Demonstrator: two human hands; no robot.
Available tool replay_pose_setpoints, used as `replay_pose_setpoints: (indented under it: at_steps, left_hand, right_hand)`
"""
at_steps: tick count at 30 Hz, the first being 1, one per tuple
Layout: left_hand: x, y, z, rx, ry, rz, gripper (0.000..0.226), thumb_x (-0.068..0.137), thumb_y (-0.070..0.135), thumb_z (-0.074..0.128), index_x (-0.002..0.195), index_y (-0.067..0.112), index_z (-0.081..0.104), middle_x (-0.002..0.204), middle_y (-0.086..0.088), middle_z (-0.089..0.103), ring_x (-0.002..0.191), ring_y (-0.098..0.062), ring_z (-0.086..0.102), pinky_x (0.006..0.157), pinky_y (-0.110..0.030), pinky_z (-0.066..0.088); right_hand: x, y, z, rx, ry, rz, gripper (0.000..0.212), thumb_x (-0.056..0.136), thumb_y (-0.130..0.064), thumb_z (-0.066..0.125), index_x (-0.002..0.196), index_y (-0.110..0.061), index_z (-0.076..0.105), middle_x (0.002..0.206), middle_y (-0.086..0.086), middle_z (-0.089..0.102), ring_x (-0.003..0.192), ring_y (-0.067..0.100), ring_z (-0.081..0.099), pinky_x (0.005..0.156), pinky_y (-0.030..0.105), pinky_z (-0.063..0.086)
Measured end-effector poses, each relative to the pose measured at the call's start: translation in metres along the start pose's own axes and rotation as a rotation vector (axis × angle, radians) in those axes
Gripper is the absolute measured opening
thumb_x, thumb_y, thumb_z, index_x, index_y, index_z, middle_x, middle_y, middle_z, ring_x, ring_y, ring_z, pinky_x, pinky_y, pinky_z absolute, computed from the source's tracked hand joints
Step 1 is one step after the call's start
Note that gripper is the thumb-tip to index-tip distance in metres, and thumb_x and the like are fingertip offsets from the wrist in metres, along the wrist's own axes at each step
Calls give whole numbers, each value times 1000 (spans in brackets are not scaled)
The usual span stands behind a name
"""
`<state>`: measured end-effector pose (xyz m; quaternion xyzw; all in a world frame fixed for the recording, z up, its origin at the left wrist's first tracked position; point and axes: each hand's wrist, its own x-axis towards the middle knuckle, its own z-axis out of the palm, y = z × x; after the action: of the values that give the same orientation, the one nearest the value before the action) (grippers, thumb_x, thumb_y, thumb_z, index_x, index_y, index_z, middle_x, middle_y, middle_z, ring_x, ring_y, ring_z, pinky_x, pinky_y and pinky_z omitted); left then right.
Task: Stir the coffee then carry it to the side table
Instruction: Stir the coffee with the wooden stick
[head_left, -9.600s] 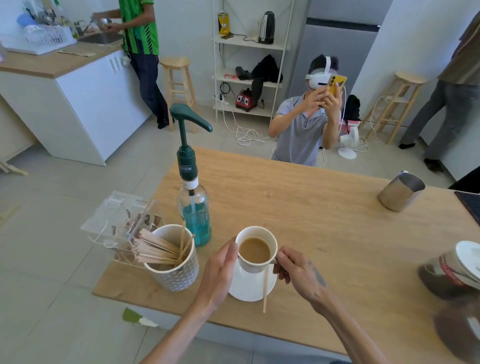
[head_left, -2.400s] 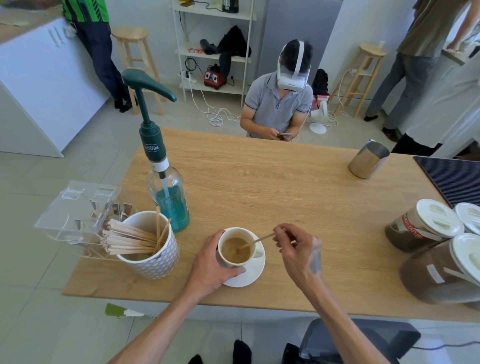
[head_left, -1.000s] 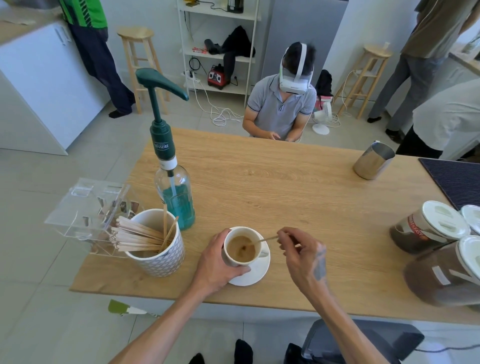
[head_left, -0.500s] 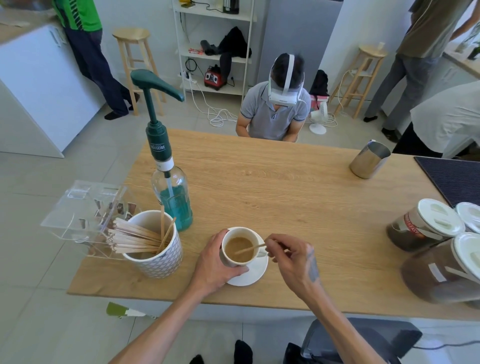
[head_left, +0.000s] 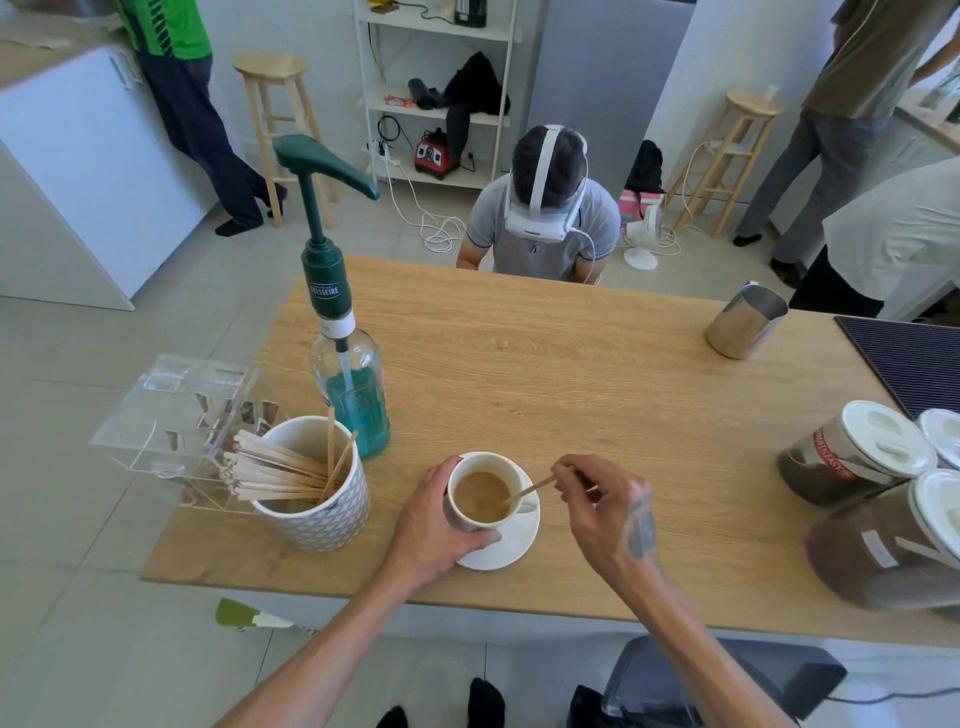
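A white cup of milky coffee (head_left: 480, 493) stands on a white saucer (head_left: 511, 545) near the front edge of the wooden table (head_left: 571, 384). My left hand (head_left: 431, 525) wraps around the cup's left side and holds it steady. My right hand (head_left: 605, 506) pinches a thin wooden stir stick (head_left: 532, 488) whose lower end dips into the coffee at the cup's right side.
A patterned mug of wooden stir sticks (head_left: 311, 488), a clear acrylic box (head_left: 176, 415) and a syrup pump bottle (head_left: 345, 332) stand to the left. Lidded jars (head_left: 852, 452) sit at the right, a steel pitcher (head_left: 745, 322) farther back. A seated person with a headset (head_left: 543, 208) faces the table.
My right hand keeps moving the stick around in the coffee; its tip has shifted toward the cup's right side. My left hand stays on the cup.
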<state>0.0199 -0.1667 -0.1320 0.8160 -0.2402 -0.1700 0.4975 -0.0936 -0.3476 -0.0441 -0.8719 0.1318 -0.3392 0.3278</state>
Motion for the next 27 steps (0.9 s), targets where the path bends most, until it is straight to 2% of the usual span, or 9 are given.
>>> replay_pose_setpoints:
  at_steps: [6,11,15,20,25,27]
  left_hand:
    - [0,-1,0,-17,2,14,93,53,46,96,135,39,53,129,16,64,122,-9,61,102,-42,53]
    - [0,-1,1,-20,5,15,95,53,47,96,137,35,53,131,16,63,124,-9,60,104,-40,52]
    - [0,-1,2,-17,-4,12,95,53,47,96,137,35,53,130,15,63,123,-9,60,104,-41,52]
    - [1,0,1,-10,-3,9,93,53,48,96,135,36,54,129,16,63,121,-8,60,103,-40,52]
    - [1,-2,0,4,0,13,94,52,47,96,135,37,54,129,15,64,122,-9,61,101,-42,54]
    - [2,-1,0,7,-2,14,94,52,47,96,135,37,54,129,15,64,121,-10,61,101,-42,54]
  right_hand:
    - [-2,-8,5,61,-109,-22,22,92,-25,63,87,-10,79,73,-2,74,60,12,66,50,36,53]
    - [1,-4,1,31,-20,20,22,89,-24,61,85,-9,78,74,-1,74,60,11,66,50,36,54]
    - [-5,-7,4,101,-155,78,21,90,-25,65,89,-10,79,78,-2,76,64,7,70,53,36,58]
    - [-1,2,-2,25,-26,85,14,87,-17,67,86,-9,78,74,-1,76,60,11,69,50,40,58]
    - [-5,-7,4,96,-165,94,15,89,-20,67,87,-12,79,76,-3,75,64,9,70,52,38,57]
    - [-5,-3,-3,68,-90,108,12,88,-15,67,85,-9,78,74,-2,75,61,7,69,51,37,57]
